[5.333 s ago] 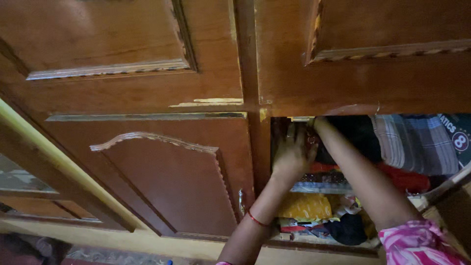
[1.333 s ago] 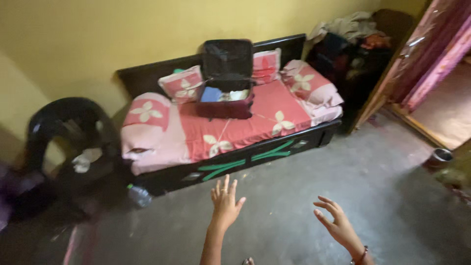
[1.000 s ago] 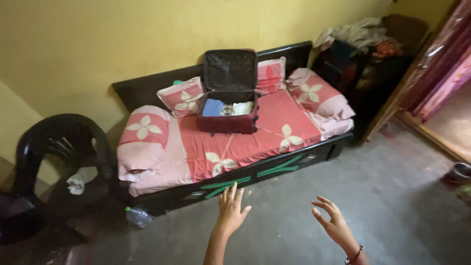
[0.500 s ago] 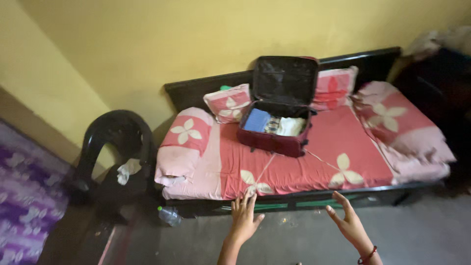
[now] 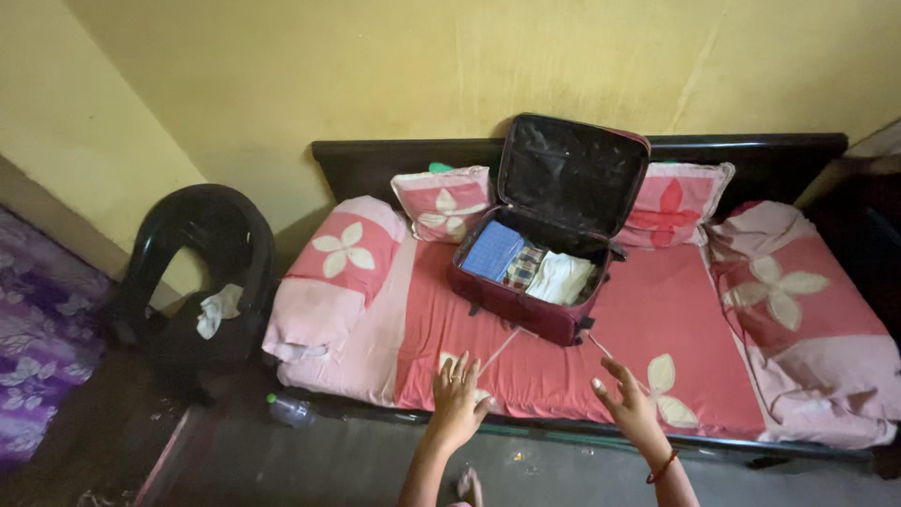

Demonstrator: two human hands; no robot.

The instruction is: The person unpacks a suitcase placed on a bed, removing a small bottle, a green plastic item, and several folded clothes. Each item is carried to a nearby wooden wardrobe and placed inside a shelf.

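Note:
A dark red suitcase [image 5: 526, 305] lies open on a bed with a pink and red flowered cover [image 5: 657, 329]. Its black lid [image 5: 571, 178] stands upright against the headboard. Folded clothes fill it: a blue checked piece [image 5: 492, 250] and a white piece [image 5: 560, 277]. My left hand [image 5: 457, 394] is stretched out, fingers spread, over the bed's front edge just short of the suitcase. My right hand [image 5: 627, 399], with a red thread at the wrist, is likewise held out with fingers apart and nothing in it.
A black plastic chair [image 5: 202, 272] with a white cloth on its seat stands left of the bed. A clear bottle [image 5: 289, 409] lies on the floor by the bed's corner. Flowered pillows [image 5: 441, 202] lean on the dark headboard. A purple patterned cloth [image 5: 38, 329] is at far left.
Earlier both hands reached into a wooden cupboard of clothes. Since then the view has turned to the bed and closed in on it; both empty hands now reach toward the suitcase.

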